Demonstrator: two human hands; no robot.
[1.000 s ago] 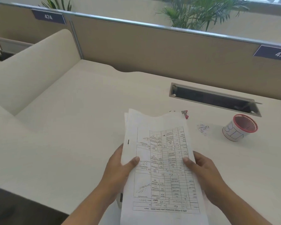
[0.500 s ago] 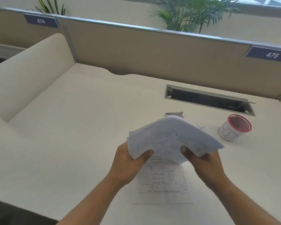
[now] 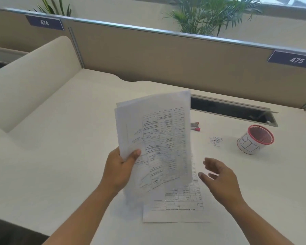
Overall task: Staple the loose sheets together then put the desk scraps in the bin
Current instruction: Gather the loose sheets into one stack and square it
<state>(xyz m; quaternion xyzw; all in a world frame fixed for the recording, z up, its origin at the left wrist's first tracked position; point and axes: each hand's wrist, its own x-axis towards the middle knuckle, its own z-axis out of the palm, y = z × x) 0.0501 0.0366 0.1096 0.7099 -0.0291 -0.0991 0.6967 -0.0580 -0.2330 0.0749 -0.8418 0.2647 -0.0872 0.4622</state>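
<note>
My left hand [image 3: 120, 169] grips a stack of printed sheets [image 3: 157, 138] by its lower left corner and holds it raised and tilted above the desk. One more printed sheet [image 3: 180, 207] lies flat on the desk below the stack. My right hand [image 3: 219, 177] hovers to the right of the stack with fingers apart, holding nothing. A small red stapler [image 3: 195, 126] lies on the desk behind the stack, partly hidden by it. A little heap of staple scraps [image 3: 215, 140] lies to its right. The white cup with a red rim marked BIN [image 3: 254, 140] stands further right.
The white desk [image 3: 60, 147] is bounded by a beige partition [image 3: 166, 55] at the back and a curved white divider [image 3: 34, 75] on the left. An open cable slot [image 3: 237, 110] sits behind the stapler. The desk's front edge runs at the lower left.
The right hand has let go of the stack and moved off to the right. The left hand has swung the stack upright, from folded over to standing tilted.
</note>
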